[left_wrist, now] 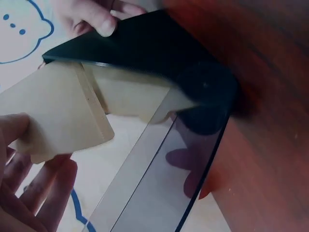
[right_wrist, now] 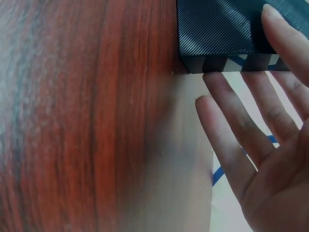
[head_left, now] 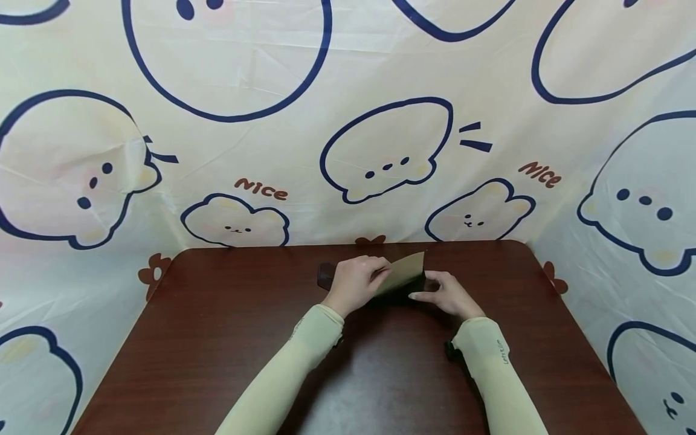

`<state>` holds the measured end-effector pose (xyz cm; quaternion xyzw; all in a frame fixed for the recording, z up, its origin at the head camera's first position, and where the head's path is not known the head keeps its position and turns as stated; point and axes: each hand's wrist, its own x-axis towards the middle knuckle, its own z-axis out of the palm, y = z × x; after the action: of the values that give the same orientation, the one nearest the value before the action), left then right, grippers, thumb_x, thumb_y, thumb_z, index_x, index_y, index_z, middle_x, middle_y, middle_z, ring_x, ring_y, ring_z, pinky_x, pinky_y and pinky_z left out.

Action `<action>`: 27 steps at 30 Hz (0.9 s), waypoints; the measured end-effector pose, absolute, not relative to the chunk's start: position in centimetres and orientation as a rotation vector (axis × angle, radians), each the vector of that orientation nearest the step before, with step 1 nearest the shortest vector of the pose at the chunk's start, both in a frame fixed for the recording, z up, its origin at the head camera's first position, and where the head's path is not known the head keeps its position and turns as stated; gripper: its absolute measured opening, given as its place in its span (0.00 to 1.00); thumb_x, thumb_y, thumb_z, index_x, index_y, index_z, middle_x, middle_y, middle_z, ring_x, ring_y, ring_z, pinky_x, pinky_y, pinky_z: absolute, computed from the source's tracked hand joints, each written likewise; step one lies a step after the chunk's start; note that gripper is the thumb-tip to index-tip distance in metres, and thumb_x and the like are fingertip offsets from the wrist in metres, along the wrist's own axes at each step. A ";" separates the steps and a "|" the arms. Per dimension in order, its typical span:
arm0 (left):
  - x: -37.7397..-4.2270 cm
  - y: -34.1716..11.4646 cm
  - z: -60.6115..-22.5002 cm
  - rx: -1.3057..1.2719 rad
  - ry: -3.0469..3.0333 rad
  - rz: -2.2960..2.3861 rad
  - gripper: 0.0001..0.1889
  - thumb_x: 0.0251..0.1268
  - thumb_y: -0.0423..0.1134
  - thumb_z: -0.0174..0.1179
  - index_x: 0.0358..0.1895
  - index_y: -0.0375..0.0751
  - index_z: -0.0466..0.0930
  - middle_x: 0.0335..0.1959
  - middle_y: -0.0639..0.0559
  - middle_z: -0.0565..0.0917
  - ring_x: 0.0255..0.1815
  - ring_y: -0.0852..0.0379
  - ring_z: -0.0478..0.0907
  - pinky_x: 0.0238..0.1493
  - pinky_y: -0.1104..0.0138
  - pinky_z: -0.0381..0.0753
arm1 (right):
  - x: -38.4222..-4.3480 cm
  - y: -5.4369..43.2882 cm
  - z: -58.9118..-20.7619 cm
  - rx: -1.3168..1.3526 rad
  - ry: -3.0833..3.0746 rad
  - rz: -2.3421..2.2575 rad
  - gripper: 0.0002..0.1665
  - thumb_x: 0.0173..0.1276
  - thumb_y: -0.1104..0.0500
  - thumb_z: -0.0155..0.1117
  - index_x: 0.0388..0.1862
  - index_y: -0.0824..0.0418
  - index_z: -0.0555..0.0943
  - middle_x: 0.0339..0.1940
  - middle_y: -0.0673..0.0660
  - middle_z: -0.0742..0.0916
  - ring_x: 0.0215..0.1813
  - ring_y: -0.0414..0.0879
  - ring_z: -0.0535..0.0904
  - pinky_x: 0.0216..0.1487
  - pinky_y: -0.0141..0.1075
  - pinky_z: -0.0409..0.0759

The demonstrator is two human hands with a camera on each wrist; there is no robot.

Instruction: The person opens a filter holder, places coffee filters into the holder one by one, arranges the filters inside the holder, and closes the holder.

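Observation:
My left hand [head_left: 353,281] pinches a tan paper coffee filter [head_left: 406,269] between thumb and fingers. In the left wrist view the filter [left_wrist: 63,116] overlaps the mouth of a black filter holder [left_wrist: 140,46], where more tan paper [left_wrist: 130,92] shows inside. The holder's smoky clear lid [left_wrist: 159,169] is swung open on its round pivot. My right hand [head_left: 448,296] grips the holder's right end, thumb [right_wrist: 285,38] on the ribbed side [right_wrist: 217,29] and fingers at the opposite side. In the head view the left hand hides much of the holder.
The holder stands near the back edge of a dark red-brown wooden table [head_left: 234,338]. Behind and at both sides hangs a cream cloth [head_left: 304,157] printed with blue-outlined cartoon figures.

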<state>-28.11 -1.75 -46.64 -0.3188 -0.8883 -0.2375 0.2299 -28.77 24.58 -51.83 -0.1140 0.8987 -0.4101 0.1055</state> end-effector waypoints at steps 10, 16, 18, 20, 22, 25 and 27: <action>-27.8 -0.9 -47.9 -0.839 -2.481 -0.626 0.04 0.73 0.46 0.66 0.39 0.56 0.89 0.33 0.63 0.87 0.34 0.64 0.84 0.33 0.67 0.83 | -28.9 24.6 -51.9 -0.339 2.659 -1.197 0.14 0.67 0.51 0.76 0.48 0.52 0.84 0.39 0.52 0.86 0.43 0.48 0.78 0.51 0.42 0.76; -27.7 -0.8 -48.4 -0.819 -2.468 -0.597 0.04 0.72 0.46 0.67 0.38 0.56 0.89 0.33 0.64 0.88 0.36 0.63 0.83 0.32 0.67 0.82 | -28.9 24.6 -52.0 -0.342 2.657 -1.205 0.16 0.67 0.50 0.76 0.51 0.51 0.84 0.40 0.52 0.86 0.43 0.48 0.78 0.51 0.42 0.76; -27.7 -0.8 -48.4 -0.817 -2.472 -0.594 0.04 0.72 0.46 0.67 0.39 0.56 0.90 0.34 0.64 0.89 0.38 0.62 0.83 0.35 0.66 0.83 | -28.9 24.6 -52.0 -0.346 2.655 -1.206 0.16 0.67 0.50 0.76 0.51 0.51 0.84 0.40 0.52 0.86 0.44 0.48 0.78 0.52 0.42 0.77; -27.7 -0.8 -48.5 -0.823 -2.477 -0.584 0.04 0.71 0.45 0.68 0.39 0.55 0.90 0.35 0.63 0.90 0.40 0.61 0.83 0.39 0.66 0.83 | -28.9 24.6 -52.0 -0.348 2.652 -1.207 0.16 0.67 0.50 0.76 0.51 0.50 0.85 0.40 0.52 0.86 0.44 0.48 0.78 0.52 0.42 0.77; -27.7 -0.8 -48.6 -0.833 -2.482 -0.571 0.04 0.71 0.45 0.68 0.39 0.54 0.90 0.36 0.62 0.90 0.43 0.60 0.83 0.44 0.64 0.81 | -28.9 24.6 -52.0 -0.348 2.653 -1.205 0.17 0.67 0.49 0.76 0.51 0.50 0.85 0.40 0.52 0.86 0.44 0.48 0.78 0.52 0.43 0.77; -27.7 -0.7 -48.7 -0.845 -2.479 -0.552 0.04 0.71 0.45 0.68 0.40 0.53 0.91 0.37 0.61 0.91 0.44 0.58 0.81 0.48 0.62 0.78 | -28.9 24.6 -52.0 -0.344 2.651 -1.208 0.17 0.66 0.49 0.77 0.51 0.50 0.85 0.41 0.52 0.86 0.44 0.48 0.78 0.53 0.43 0.77; -27.7 -0.7 -48.9 -0.844 -2.476 -0.540 0.04 0.71 0.45 0.68 0.40 0.54 0.90 0.36 0.61 0.91 0.44 0.58 0.81 0.49 0.62 0.77 | -28.8 24.6 -52.0 -0.344 2.649 -1.210 0.16 0.67 0.49 0.76 0.51 0.51 0.85 0.41 0.52 0.86 0.44 0.48 0.78 0.53 0.43 0.77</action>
<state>-27.68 -0.68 -48.87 -0.3072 -0.9014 -0.1965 0.2333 -28.85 24.62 -51.96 -0.1165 0.8984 -0.4104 0.1043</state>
